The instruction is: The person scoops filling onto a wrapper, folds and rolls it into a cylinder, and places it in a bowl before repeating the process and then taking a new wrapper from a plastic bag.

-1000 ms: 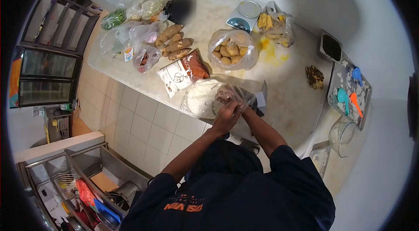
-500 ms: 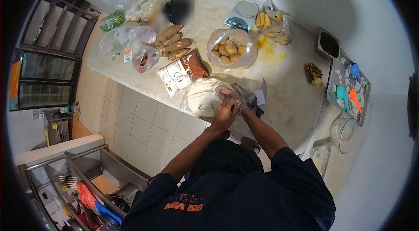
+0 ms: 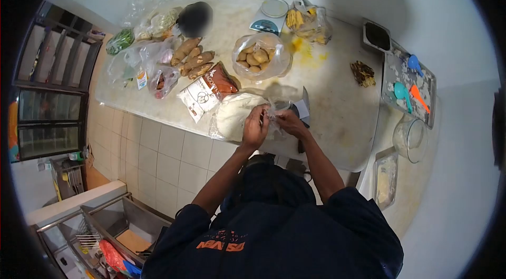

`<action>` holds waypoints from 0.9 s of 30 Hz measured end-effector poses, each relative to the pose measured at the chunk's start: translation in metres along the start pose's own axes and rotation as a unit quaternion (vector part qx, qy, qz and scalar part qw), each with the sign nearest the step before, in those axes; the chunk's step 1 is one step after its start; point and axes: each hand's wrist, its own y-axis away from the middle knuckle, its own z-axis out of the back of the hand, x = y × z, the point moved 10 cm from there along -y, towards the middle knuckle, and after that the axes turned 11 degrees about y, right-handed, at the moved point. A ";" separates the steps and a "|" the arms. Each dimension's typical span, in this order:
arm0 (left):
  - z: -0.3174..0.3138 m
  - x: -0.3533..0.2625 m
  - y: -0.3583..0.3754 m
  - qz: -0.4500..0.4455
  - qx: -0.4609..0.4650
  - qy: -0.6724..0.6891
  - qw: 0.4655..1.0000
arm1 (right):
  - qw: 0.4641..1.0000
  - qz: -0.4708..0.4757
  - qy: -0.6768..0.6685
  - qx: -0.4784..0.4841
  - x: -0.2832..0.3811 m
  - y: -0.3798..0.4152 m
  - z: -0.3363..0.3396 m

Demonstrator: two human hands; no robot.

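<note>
A clear plastic bag of white flour-like powder (image 3: 232,115) lies at the table's front edge. My left hand (image 3: 255,128) is closed on the gathered plastic at the bag's right end. Opposite it, my right hand (image 3: 291,122) pinches the same twisted plastic, close to the left fingers. Exactly how the fingertips grip is too small to tell. Just right of my right hand are a knife-like blade (image 3: 305,96) and a white card-like piece (image 3: 302,109). Touching the powder bag's far left side is a printed white packet (image 3: 198,99), beside a brown packet (image 3: 223,80).
Potatoes in a bag (image 3: 256,57), cassava-like roots (image 3: 194,59), a scale (image 3: 268,22) and bagged bananas (image 3: 308,25) stand farther back. Peels (image 3: 363,73) lie right, near a metal tray (image 3: 430,104) with scoops and a glass bowl (image 3: 409,141). Sinks (image 3: 126,216) are lower left.
My hands have drawn apart slightly, the right one now to the right of the left, with the bag's plastic gathered between them. The whole view has shifted, so table items appear farther left.
</note>
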 end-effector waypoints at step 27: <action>-0.377 -0.176 0.118 -0.100 0.610 0.081 0.782 | 0.762 -0.196 0.078 -0.612 0.000 0.480 0.164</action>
